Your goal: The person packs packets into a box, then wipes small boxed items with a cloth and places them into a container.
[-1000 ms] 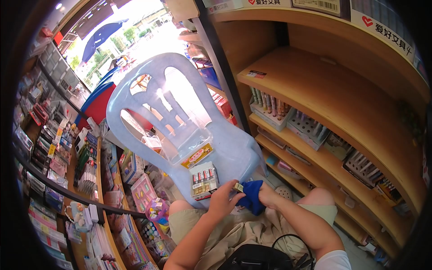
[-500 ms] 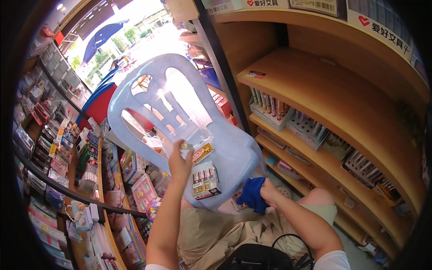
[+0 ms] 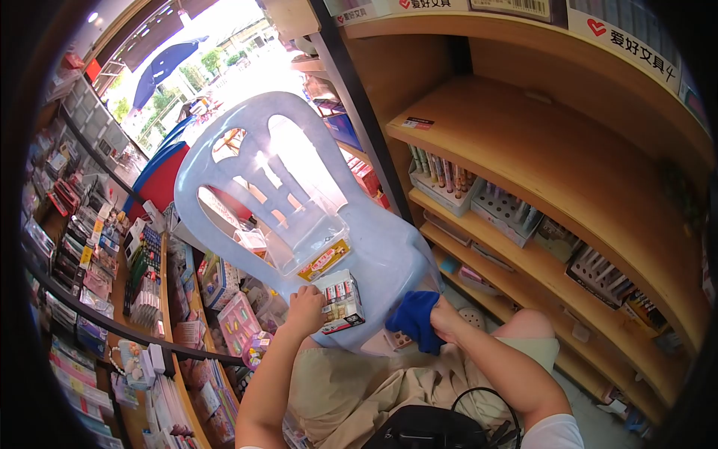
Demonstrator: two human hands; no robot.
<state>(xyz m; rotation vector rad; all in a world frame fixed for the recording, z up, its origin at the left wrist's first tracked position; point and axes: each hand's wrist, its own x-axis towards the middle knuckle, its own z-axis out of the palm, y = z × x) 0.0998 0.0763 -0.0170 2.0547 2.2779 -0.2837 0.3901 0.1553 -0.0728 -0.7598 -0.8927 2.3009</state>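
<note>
Left hand (image 3: 305,308) moved to small box (image 3: 346,307), right hand (image 3: 446,322) gripping blue cloth (image 3: 415,317)

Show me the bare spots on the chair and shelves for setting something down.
The chair's seat is bare right of the clear bin and small box, short of the blue cloth. The wide wooden shelf is largely bare beyond its label. Crowded: the seat's left side, left hand at the box, and the pen-tray shelf below.
</note>
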